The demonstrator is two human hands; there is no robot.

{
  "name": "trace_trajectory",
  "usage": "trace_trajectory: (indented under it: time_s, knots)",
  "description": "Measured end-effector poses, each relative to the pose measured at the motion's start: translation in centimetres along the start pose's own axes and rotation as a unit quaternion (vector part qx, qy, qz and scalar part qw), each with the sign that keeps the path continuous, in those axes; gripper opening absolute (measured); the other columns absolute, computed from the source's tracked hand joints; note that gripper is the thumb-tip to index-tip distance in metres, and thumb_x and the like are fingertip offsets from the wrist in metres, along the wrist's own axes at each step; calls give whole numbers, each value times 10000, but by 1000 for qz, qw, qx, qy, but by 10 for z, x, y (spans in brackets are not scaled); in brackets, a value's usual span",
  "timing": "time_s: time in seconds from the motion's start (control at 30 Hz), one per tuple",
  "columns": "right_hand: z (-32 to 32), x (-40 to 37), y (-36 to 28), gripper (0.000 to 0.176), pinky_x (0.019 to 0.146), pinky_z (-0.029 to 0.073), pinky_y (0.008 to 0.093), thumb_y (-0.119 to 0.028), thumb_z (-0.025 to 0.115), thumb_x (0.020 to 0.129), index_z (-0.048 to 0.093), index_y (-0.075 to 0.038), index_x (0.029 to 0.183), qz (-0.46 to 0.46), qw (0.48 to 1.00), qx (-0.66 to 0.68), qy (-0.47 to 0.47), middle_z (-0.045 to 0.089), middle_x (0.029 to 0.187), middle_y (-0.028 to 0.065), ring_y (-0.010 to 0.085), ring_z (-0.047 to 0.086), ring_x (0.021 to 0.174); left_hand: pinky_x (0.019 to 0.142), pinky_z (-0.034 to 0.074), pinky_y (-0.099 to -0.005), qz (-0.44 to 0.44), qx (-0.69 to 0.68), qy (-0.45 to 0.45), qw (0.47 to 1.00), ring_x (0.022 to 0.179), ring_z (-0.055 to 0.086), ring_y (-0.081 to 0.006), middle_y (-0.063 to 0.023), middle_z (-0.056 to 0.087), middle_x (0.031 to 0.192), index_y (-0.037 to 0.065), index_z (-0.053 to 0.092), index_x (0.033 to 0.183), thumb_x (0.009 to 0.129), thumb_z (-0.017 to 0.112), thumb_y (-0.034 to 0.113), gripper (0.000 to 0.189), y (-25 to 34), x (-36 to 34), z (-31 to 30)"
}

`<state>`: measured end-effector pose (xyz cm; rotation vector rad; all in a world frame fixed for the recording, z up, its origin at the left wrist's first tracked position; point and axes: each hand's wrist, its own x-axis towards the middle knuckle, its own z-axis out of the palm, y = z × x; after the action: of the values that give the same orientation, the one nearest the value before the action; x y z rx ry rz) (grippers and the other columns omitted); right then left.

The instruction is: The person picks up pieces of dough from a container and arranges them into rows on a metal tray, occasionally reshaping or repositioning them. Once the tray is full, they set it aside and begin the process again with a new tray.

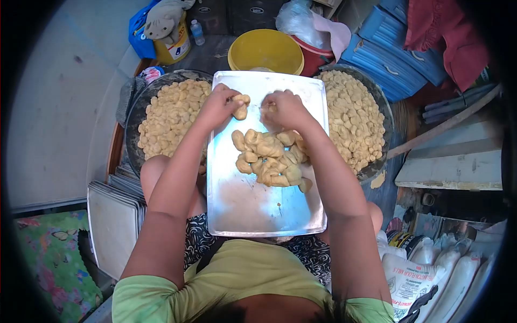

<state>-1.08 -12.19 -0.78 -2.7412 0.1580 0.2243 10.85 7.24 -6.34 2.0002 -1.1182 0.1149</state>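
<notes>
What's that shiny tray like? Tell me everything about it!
The tray is a shiny, silvery metal rectangle with rounded corners and a low raised rim. It lies flat across the person's lap, between two big bowls. Pale floury smears dull its near half. A dough pile sits mid-tray. At its far end the left hand pinches a piece, the right hand beside it.

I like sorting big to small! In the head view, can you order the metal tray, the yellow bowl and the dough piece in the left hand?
1. metal tray, nearest the camera, which helps it look big
2. yellow bowl, partly hidden behind the tray
3. dough piece in the left hand
</notes>
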Motion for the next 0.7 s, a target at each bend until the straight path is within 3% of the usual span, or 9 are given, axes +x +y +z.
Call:
trace_trajectory:
  time_s: [0.03, 0.13, 0.2, 0.3, 0.4, 0.53, 0.6, 0.67, 0.7]
  knots:
    - [9, 1, -9, 431, 962, 386, 471, -338, 704, 757, 648, -176, 1153, 3, 991, 16, 130, 627, 1106, 96, 292, 529, 1134, 676, 497, -309, -79, -21, -58, 995, 751, 604, -166, -101, 633, 913, 22, 609, 1202, 862, 663, 163, 372, 4, 5, -6]
    - [33, 35, -21, 458, 955, 389, 475, -292, 685, 787, 614, -147, 1217, -61, 960, 121, 243, 648, 1053, 110, 282, 533, 1148, 737, 504, -335, -265, -243, -68, 931, 844, 611, -204, -125, 633, 1031, 27, 560, 1262, 859, 642, 104, 419, 3, 17, -2]
    - [27, 53, -18, 402, 906, 437, 433, -276, 663, 822, 636, -109, 1186, -81, 975, 132, 162, 641, 1063, 137, 288, 594, 1058, 776, 509, -349, -252, -313, -8, 916, 874, 614, -235, -131, 623, 1063, 41, 482, 1337, 824, 669, 88, 548, 8, 15, 1]
    - [26, 76, -4, 285, 788, 498, 401, -216, 691, 804, 691, -59, 1041, -15, 930, 308, 198, 640, 1040, 153, 330, 652, 856, 774, 506, -322, -197, -90, -8, 976, 874, 591, -199, -98, 603, 1064, 69, 464, 1338, 734, 739, 129, 666, 27, 6, -1]
    - [11, 64, -15, 287, 800, 512, 379, -108, 686, 794, 677, -44, 1075, -42, 972, 118, 198, 654, 999, 137, 323, 642, 888, 852, 478, -391, -21, 40, -12, 999, 926, 593, -320, -141, 610, 1040, 19, 613, 1115, 812, 680, 146, 336, 26, -6, 8]
    - [5, 41, 2, 362, 882, 481, 380, -315, 741, 724, 703, -106, 1017, -68, 971, 75, 218, 644, 1035, 121, 306, 598, 1027, 859, 471, -408, -91, 33, 59, 994, 945, 581, -366, -170, 612, 1014, 2, 653, 1010, 842, 644, 142, 219, 0, 14, 7]
    - [3, 28, 3, 373, 849, 491, 384, -263, 755, 691, 694, -91, 1017, -32, 978, 56, 200, 650, 1026, 141, 309, 616, 994, 836, 478, -409, -68, 46, 83, 993, 936, 585, -370, -181, 615, 994, -6, 655, 1000, 844, 623, 123, 205, -8, 24, 3]
    - [-1, 29, 16, 371, 812, 500, 393, -202, 754, 665, 686, -63, 1003, -26, 990, 134, 33, 669, 959, 152, 317, 636, 938, 889, 441, -412, -68, 73, 65, 993, 995, 580, -337, -164, 627, 1018, 17, 669, 1004, 813, 621, 105, 215, -5, 31, 1]
    - [-7, 31, 19, 285, 739, 522, 345, -104, 733, 702, 670, -6, 962, -22, 990, 125, 55, 687, 849, 137, 230, 672, 785, 925, 403, -428, -24, 108, 85, 990, 1036, 570, -314, -150, 633, 1040, 39, 678, 1011, 799, 619, 106, 230, 8, 33, 0]
